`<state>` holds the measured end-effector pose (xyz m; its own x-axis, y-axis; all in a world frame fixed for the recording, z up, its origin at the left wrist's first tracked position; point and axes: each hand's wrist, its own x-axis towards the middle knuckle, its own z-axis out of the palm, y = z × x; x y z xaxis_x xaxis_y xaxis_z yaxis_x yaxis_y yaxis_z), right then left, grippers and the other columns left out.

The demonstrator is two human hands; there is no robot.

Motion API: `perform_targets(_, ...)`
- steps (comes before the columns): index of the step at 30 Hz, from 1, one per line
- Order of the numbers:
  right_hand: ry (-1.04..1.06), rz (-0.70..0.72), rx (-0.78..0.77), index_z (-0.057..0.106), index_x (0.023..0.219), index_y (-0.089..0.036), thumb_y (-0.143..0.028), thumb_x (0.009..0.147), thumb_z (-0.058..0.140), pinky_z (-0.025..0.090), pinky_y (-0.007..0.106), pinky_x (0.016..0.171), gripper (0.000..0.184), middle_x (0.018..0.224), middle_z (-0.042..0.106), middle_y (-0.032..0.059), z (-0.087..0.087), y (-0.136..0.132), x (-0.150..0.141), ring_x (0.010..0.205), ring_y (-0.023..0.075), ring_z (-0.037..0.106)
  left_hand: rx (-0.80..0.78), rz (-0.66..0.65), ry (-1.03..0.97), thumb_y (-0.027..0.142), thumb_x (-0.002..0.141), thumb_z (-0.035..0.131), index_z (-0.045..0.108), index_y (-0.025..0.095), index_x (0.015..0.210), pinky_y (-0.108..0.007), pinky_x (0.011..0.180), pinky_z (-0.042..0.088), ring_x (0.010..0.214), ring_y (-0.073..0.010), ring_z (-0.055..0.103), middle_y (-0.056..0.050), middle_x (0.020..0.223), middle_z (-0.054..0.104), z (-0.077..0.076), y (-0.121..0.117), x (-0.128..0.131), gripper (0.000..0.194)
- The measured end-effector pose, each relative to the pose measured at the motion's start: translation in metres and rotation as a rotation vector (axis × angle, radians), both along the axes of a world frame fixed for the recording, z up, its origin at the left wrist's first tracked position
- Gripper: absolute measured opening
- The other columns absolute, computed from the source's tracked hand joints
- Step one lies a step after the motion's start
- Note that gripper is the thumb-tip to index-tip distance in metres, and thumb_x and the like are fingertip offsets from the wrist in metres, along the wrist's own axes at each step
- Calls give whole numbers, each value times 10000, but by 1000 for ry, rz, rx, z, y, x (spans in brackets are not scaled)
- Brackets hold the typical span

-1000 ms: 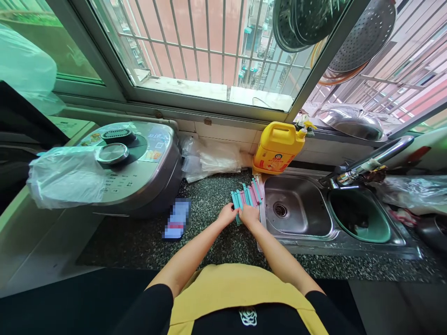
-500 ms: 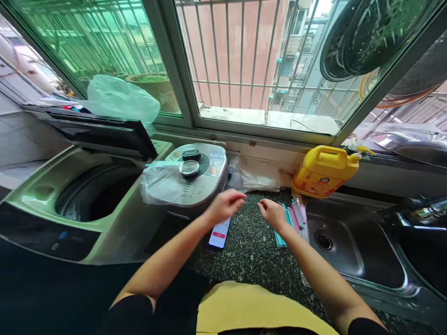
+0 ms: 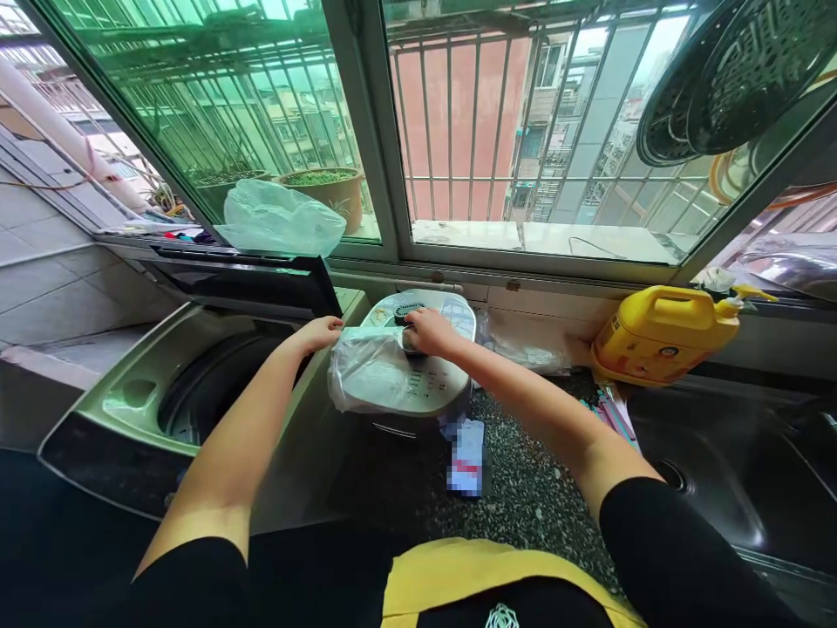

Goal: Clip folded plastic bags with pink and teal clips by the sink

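Note:
A clear plastic bag (image 3: 370,375) lies across the left part of a rice cooker's lid (image 3: 435,397), with a pale teal strip (image 3: 372,332) along its top edge. My left hand (image 3: 319,334) is closed in a pinch at the strip's left end, beside the washing machine's opening. At the other end, my right hand (image 3: 432,334) has its fingers bent together on the bag's top corner. It partly covers a round silver-rimmed part on the lid, and its fingertips are partly hidden. Behind it shows a black oval vent (image 3: 409,311).
A phone (image 3: 466,458) lies on the speckled counter (image 3: 523,488). The washing machine (image 3: 140,392) stands open at left. Teal and pink strips (image 3: 615,410) lie near the sink (image 3: 712,462), below a yellow jug (image 3: 663,336). More plastic bags (image 3: 529,344) lie by the wall.
Both hands have moved left from above the counter to the bag on the rice cooker and now grip its top edge. The view has turned left.

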<state>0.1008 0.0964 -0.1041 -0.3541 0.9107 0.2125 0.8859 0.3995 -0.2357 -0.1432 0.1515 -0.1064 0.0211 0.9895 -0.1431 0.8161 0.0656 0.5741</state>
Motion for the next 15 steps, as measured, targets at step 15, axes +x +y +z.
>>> perform_targets(15,-51,-151,-210,648,955,-190,-354,876,382,431,286,706,322,996,670,83,-1,25,-28,919,224,604,262,-178,-166,312,570,565,631,171,655,-297,685,459,657,-186,585,-29,645,644,-18,20,-12,178)
